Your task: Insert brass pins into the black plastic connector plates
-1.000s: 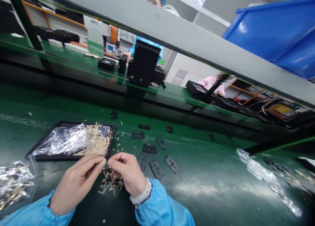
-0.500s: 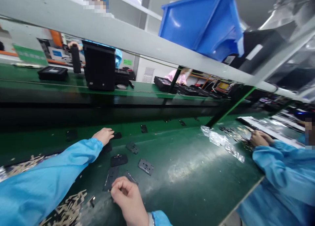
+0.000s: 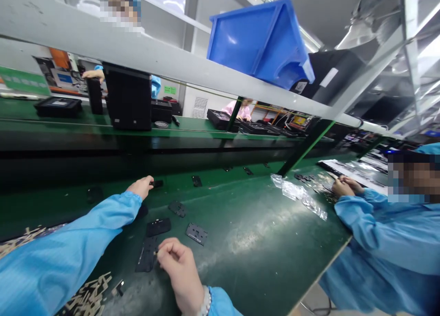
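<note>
My left hand (image 3: 141,187) reaches to the far side of the green bench, its fingers closed on the end of a small black plate (image 3: 156,184). Nearer the front, my right hand (image 3: 178,265) is pinched, with a tiny light-coloured bit at its fingertips. Just left of it lies a dark flat plate (image 3: 147,255), with a black part (image 3: 158,227) behind. Two more dark plates, one with slots (image 3: 196,234) and another (image 3: 177,208), rest on the bench. Beige strips (image 3: 90,294) are heaped beside my left sleeve.
A green post (image 3: 305,146) rises from the bench under a white rail (image 3: 192,70) holding a blue bin (image 3: 254,41). Clear plastic bags (image 3: 295,192) lie right of centre. A co-worker's hands (image 3: 345,186) work at the right over small parts.
My left hand has closed on the small black plate, which now looks tilted up. The view has shifted, showing more of the co-worker at the right. My right hand stays pinched.
</note>
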A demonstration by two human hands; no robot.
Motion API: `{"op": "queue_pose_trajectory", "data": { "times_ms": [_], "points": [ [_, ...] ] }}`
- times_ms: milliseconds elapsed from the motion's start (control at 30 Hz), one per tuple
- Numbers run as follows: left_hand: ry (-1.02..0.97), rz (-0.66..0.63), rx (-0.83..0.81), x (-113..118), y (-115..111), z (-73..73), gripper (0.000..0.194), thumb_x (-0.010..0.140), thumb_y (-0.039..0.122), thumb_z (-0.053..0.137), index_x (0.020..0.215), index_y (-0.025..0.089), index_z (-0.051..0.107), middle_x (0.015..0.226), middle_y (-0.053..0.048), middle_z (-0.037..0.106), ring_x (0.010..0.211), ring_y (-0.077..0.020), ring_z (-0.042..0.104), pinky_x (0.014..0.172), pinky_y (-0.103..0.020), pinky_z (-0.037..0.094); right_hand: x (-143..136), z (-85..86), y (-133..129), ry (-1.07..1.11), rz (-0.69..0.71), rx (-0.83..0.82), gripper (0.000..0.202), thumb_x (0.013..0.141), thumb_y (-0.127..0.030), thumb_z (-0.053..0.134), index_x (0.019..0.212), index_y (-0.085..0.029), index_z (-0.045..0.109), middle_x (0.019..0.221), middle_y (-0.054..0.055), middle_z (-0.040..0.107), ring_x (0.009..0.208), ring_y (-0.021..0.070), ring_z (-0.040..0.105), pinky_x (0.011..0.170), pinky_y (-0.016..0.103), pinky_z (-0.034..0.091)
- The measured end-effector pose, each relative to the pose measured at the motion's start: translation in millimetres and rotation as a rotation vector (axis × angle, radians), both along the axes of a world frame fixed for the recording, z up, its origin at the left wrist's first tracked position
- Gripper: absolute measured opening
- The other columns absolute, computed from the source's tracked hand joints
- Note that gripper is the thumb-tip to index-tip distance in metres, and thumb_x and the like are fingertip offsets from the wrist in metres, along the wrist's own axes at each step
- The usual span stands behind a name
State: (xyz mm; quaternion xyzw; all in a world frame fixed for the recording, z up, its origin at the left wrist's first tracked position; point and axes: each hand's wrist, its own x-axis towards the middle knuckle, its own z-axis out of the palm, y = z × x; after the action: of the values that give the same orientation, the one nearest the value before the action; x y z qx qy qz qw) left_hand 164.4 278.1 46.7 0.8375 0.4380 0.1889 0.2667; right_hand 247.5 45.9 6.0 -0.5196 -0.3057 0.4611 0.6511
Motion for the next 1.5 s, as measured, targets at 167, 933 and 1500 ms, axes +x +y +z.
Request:
{"op": "queue_pose_trajectory", "data": {
  "times_ms": [167,933,1500],
  "points": [
    [-0.159,-0.098,-0.015,-44,-75,19.4,0.032,0.089,0.04,0.062,0.112,0.019,0.07,0.102,-0.004,0.071,0.096,-0.0245,0.068,0.087,-0.039,0.054,11,25.3,-8,-0.019,-0.005,0.065,0.028,0.069,-0.041,0.082,0.061,-0.019,0.066,0.116,0.01,0.064,0.101,0.0238,0.061,0.09,0.034,0.045],
    [-1.794,0.5,-1.095,-154,-247,3.0,0.038,0.064,0.008,0.083,0.073,0.025,0.049,0.06,0.01,0.042,0.052,-0.0066,0.046,0.058,-0.022,0.049,-112,39.7,-44,0.255,0.451,-0.098,0.026,0.062,-0.034,0.086,0.055,-0.019,0.065,0.065,-0.001,0.058,0.066,0.0147,0.049,0.069,0.029,0.045],
    [-1.686,0.427,-0.972,-157,-245,-7.6,0.039,0.063,0.005,0.08,0.07,0.025,0.047,0.061,0.007,0.044,0.056,-0.0096,0.047,0.056,-0.023,0.048,-126,31.6,-45,0.008,0.445,-0.156,0.013,0.061,-0.022,0.064,0.049,-0.02,0.057,0.06,-0.001,0.051,0.059,0.0138,0.041,0.058,0.029,0.032]
  ]
}}
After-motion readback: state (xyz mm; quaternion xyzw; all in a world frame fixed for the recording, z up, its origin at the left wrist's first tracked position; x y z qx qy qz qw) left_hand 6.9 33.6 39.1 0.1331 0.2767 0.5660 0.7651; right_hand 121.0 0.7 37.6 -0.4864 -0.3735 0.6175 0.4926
